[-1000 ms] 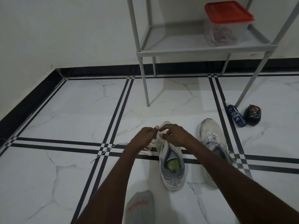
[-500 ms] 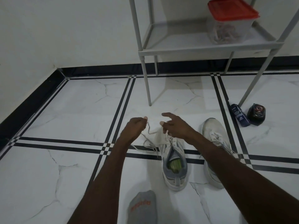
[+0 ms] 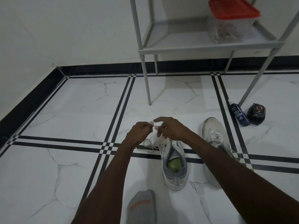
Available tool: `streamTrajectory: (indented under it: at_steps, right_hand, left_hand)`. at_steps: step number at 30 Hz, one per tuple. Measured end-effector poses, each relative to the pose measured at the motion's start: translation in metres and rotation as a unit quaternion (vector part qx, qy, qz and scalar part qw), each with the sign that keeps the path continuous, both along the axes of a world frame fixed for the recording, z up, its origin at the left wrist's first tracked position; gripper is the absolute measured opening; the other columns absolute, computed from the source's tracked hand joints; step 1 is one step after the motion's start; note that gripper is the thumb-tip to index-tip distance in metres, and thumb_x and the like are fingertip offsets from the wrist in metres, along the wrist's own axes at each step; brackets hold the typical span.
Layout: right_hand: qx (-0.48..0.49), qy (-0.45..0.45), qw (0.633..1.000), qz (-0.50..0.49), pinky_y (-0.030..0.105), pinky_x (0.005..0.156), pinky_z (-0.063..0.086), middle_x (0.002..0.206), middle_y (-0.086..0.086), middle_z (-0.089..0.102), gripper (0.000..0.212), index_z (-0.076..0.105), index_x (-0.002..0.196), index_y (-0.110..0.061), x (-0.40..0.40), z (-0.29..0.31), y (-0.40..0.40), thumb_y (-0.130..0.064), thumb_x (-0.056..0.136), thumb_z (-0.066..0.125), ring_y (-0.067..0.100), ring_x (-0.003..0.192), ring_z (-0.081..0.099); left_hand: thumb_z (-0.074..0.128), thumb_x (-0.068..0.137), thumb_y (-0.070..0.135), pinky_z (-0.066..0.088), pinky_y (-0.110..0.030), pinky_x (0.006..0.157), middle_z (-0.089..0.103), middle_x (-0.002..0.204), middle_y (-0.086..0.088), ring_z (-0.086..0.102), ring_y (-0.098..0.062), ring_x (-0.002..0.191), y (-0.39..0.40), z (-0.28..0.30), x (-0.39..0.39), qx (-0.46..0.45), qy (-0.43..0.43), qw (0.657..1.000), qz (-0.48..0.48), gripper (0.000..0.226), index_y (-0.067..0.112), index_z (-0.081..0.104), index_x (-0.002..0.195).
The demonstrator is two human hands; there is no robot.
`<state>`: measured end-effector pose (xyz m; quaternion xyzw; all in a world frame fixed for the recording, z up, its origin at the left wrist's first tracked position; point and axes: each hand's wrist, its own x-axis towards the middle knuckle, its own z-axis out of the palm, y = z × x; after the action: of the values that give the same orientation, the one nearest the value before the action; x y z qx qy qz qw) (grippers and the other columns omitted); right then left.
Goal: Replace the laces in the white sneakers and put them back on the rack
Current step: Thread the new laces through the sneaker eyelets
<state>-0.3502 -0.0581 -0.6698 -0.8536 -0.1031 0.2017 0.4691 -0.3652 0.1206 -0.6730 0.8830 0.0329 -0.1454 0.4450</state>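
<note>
Above the centre-frame sneaker (image 3: 174, 162), the left hand (image 3: 140, 132) and right hand (image 3: 172, 129) pinch its white lace (image 3: 152, 145), which could slip from the fingertips and loosen.

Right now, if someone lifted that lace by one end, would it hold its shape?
Probably not. The lace lies in loose loops on the floor beside the sneaker, so it looks floppy. It seems thin and light, likely to dangle. Both hands pinch it, perhaps because it slips easily.

A red-lidded container (image 3: 229, 21), blue bottle (image 3: 239, 114), black tin (image 3: 256, 112).
</note>
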Motion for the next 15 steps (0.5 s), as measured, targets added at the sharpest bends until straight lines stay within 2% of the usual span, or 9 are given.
streamTrajectory:
  at_steps: [2,4,5,7,8,10,12,14,15]
  right_hand:
    - [-0.017,0.013,0.999,0.032,0.011,0.043,0.039,0.078,0.006,0.075,0.017,0.069,0.101,-0.017,-0.003,0.0,0.008,-0.016,0.1,0.053,0.008,0.05,0.058]
    - [-0.041,0.013,0.998,-0.036,0.014,0.045,0.041,0.08,0.009,0.075,0.019,0.071,0.093,-0.012,0.0,-0.006,0.007,-0.005,0.094,0.053,0.008,0.052,0.059]
    - [-0.045,-0.003,0.995,-0.093,0.016,0.048,0.043,0.083,0.01,0.075,0.02,0.071,0.095,-0.011,0.004,-0.012,0.003,-0.001,0.09,0.055,0.01,0.056,0.061]
    - [-0.046,-0.049,0.981,-0.182,0.019,0.057,0.048,0.096,0.014,0.074,0.028,0.068,0.115,-0.012,0.011,-0.016,-0.006,-0.003,0.089,0.06,0.016,0.069,0.066]
    - [-0.043,-0.053,0.982,-0.175,0.019,0.06,0.049,0.1,0.013,0.074,0.036,0.062,0.125,-0.015,0.012,-0.016,-0.009,-0.009,0.09,0.063,0.015,0.074,0.068]
    - [-0.013,-0.04,0.995,-0.093,0.013,0.054,0.046,0.09,0.007,0.075,0.037,0.059,0.129,-0.02,0.009,-0.01,-0.006,-0.015,0.093,0.064,0.001,0.061,0.064]
    - [-0.011,-0.037,0.999,-0.016,0.012,0.05,0.043,0.077,0.003,0.074,0.017,0.068,0.109,-0.019,0.002,-0.002,0.001,-0.016,0.097,0.057,-0.004,0.047,0.057]
    - [-0.016,-0.033,0.999,-0.005,0.014,0.05,0.042,0.074,0.004,0.074,0.018,0.07,0.094,-0.016,-0.003,-0.001,0.006,-0.014,0.098,0.052,-0.002,0.045,0.056]
    - [-0.019,-0.029,0.999,-0.012,0.015,0.05,0.043,0.074,0.006,0.074,0.019,0.07,0.092,-0.015,-0.004,-0.004,0.007,-0.012,0.097,0.052,-0.002,0.045,0.056]
  left_hand:
    - [0.043,0.09,0.058,0.047,-0.038,0.084,0.064,0.072,0.009,0.056,-0.015,0.076,-0.004,0.001,-0.001,-0.002,-0.001,1.0,-0.008,0.045,0.025,0.067,0.071]
    - [0.048,0.1,0.048,0.045,-0.034,0.079,0.063,0.072,0.007,0.056,-0.014,0.075,-0.002,0.0,-0.001,-0.008,-0.006,1.0,-0.002,0.042,0.023,0.066,0.071]
    - [0.048,0.102,0.042,0.043,-0.031,0.075,0.062,0.072,0.005,0.056,-0.014,0.074,0.001,-0.001,-0.002,-0.01,-0.009,1.0,0.008,0.04,0.022,0.065,0.072]
    - [0.048,0.103,0.039,0.039,-0.029,0.068,0.061,0.072,0.002,0.053,-0.012,0.069,0.006,-0.002,-0.003,-0.013,-0.012,1.0,0.02,0.039,0.019,0.064,0.074]
    - [0.048,0.103,0.039,0.038,-0.029,0.067,0.061,0.073,0.001,0.052,-0.013,0.068,0.007,-0.003,-0.003,-0.01,-0.014,1.0,0.02,0.039,0.019,0.065,0.074]
    - [0.049,0.103,0.041,0.041,-0.031,0.068,0.063,0.074,0.0,0.056,-0.017,0.07,0.005,-0.004,-0.002,0.004,-0.017,1.0,0.011,0.039,0.02,0.066,0.075]
    - [0.05,0.102,0.043,0.048,-0.035,0.072,0.069,0.078,0.003,0.064,-0.02,0.076,0.0,-0.006,0.0,0.021,-0.023,0.999,-0.005,0.037,0.022,0.068,0.077]
    - [0.052,0.101,0.043,0.052,-0.033,0.074,0.072,0.08,0.01,0.069,-0.014,0.079,-0.004,-0.01,0.001,0.029,-0.041,0.999,-0.013,0.035,0.02,0.07,0.081]
    - [0.055,0.1,0.043,0.051,-0.026,0.07,0.072,0.078,0.012,0.067,-0.006,0.075,-0.004,-0.012,0.001,0.035,-0.059,0.998,-0.009,0.034,0.018,0.07,0.082]
